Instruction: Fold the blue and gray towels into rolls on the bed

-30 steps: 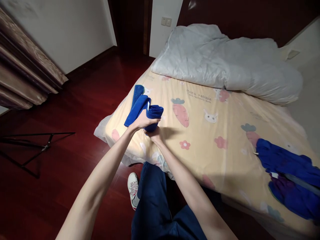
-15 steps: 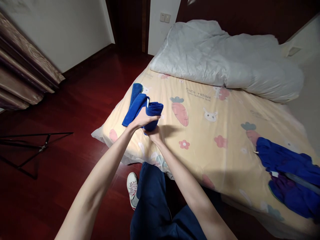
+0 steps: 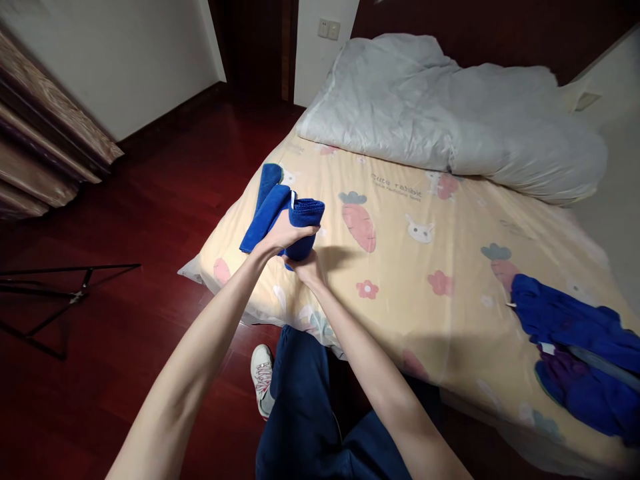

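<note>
A rolled or folded blue towel (image 3: 306,212) stands on end near the bed's left front corner, gripped by both my hands. My left hand (image 3: 287,232) wraps round its upper part, thumb toward the right. Lower down, my right hand (image 3: 305,265) closes on its base from the near side; some of its fingers are hidden behind the cloth. Right behind and left of it lie more rolled blue towels (image 3: 263,217), one darker, resting on the bed sheet. A small white tag shows between the held towel and those beside it.
The bed (image 3: 400,300) has a yellow sheet with carrots and rabbits. A grey-white quilt (image 3: 450,113) is bunched at its head. Crumpled blue cloths (image 3: 575,333) lie at the right edge. Black tripod legs (image 3: 75,297) stand on the red floor at left, below a curtain (image 3: 45,133).
The view has shifted slightly. Both hands keep their hold on the blue towel, which stays in nearly the same spot on the bed.
</note>
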### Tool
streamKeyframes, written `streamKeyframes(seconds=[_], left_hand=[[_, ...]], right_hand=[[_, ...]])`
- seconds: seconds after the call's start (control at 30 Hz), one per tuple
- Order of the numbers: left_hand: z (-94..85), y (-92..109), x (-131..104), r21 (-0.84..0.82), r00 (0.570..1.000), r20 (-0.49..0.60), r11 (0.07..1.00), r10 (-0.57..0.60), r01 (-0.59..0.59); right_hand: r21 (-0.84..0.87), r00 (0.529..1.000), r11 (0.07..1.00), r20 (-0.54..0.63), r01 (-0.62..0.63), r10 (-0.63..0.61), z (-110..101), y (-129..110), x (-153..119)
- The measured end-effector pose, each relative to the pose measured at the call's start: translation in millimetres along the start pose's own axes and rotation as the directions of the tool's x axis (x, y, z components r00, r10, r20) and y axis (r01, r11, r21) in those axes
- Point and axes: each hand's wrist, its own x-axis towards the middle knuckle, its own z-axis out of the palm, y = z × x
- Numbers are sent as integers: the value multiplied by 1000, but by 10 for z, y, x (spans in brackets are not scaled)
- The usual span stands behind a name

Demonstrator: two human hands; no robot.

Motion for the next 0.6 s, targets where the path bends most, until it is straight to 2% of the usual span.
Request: streamKeyframes(seconds=[0.07,0.13,0.2,0.23,0.27,0.3,0.33,0.4,0.43,0.47,0.5,0.6], left_hand=[[-22,-48,114,43,996,-53,996,77,-75],[-40,-80,257,119,970,-181,983,161,-141],[-27,-106,391,254,911,-330,953,245,-164],[2,-127,444,342,884,-364,925,294,-167],[47,-161,484,436,872,-348,883,344,-174],[109,-211,512,527,880,-280,827,385,-195],[185,-276,527,607,900,-164,760,404,-231],[356,-431,528,711,932,125,625,339,-322],[442,-499,515,739,936,233,577,265,-347],[521,-543,492,762,941,285,553,182,-338],[591,-553,457,780,957,270,558,104,-281],[694,-419,307,752,996,50,659,-70,9]], right_hand=[[28,993,993,-37,112,-110,-16,57,53],[44,972,975,-102,217,-212,-67,142,103],[19,960,966,-121,256,-252,-148,246,126],[-11,959,964,-106,265,-265,-190,300,122],[-53,956,958,-77,281,-285,-227,355,107],[-101,950,947,-38,306,-311,-254,406,82],[-152,940,929,11,338,-341,-268,451,48],[-245,910,877,127,414,-394,-266,513,-46],[-284,895,849,187,444,-406,-261,526,-109],[-318,881,825,242,468,-407,-263,525,-188],[-345,869,803,289,487,-403,-279,513,-282],[-362,806,735,411,573,-426,-410,471,-628]])
